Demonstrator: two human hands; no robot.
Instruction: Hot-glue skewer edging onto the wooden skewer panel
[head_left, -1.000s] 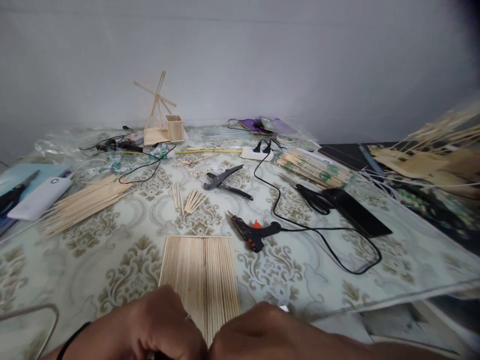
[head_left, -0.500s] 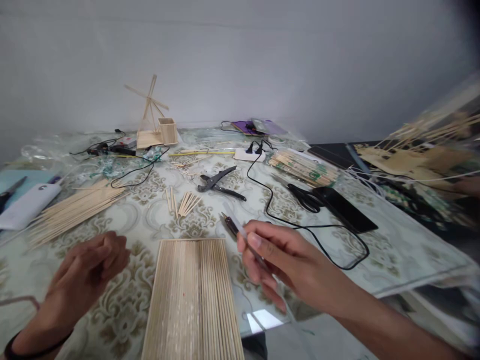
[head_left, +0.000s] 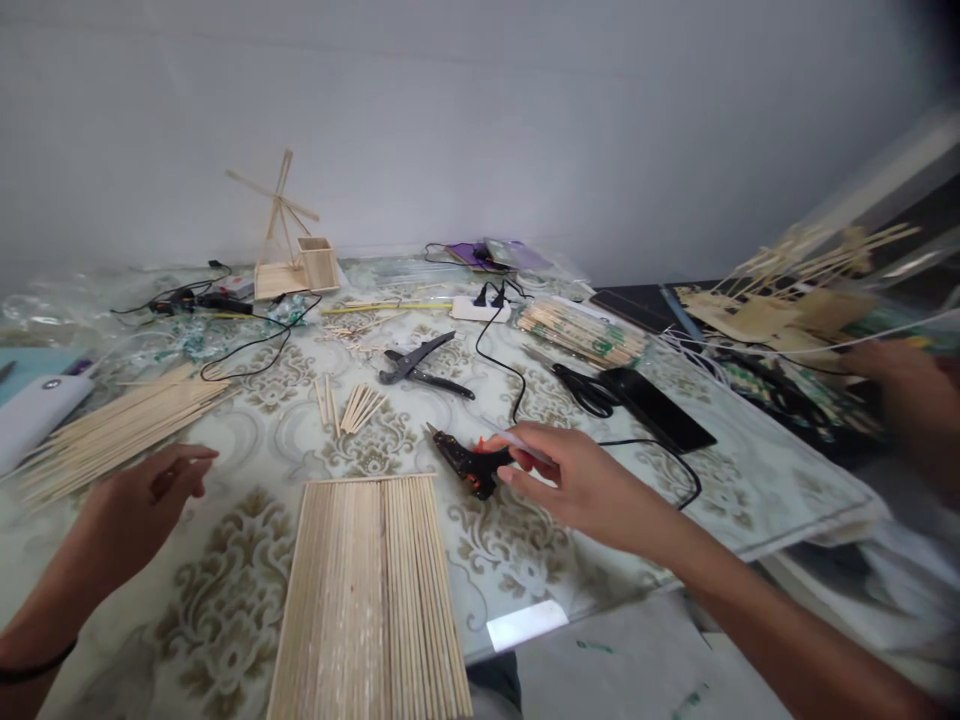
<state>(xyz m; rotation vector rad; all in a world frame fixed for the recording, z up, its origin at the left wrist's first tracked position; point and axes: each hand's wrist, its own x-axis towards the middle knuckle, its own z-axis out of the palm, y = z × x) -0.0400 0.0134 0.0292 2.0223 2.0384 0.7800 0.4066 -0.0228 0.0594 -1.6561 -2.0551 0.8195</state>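
Observation:
My right hand (head_left: 566, 475) pinches a thin translucent glue stick (head_left: 516, 438). Just left of its fingers a black hot glue gun (head_left: 466, 465) lies on the table, nozzle pointing to the far left; whether the fingers touch it I cannot tell. My left hand (head_left: 154, 505) hovers at the left with its fingers loosely bent and apart, and nothing shows in it. In front of me, between the hands, lies a flat panel of wooden sticks (head_left: 367, 600) set side by side. Beyond it are several short cut sticks (head_left: 361, 408).
Cutting pliers (head_left: 427, 365), scissors (head_left: 585, 388) and a black phone (head_left: 660, 410) lie mid-table. A stick pile (head_left: 127, 430) is at left. Behind stand a stick windmill model (head_left: 289, 275) and a power strip (head_left: 480, 308). Another person's hand (head_left: 892, 365) is at right.
My right hand has moved away from me with the glue stick, beside the glue gun, which now shows more fully. My left hand has loosened its curled fingers. The view has shifted slightly right.

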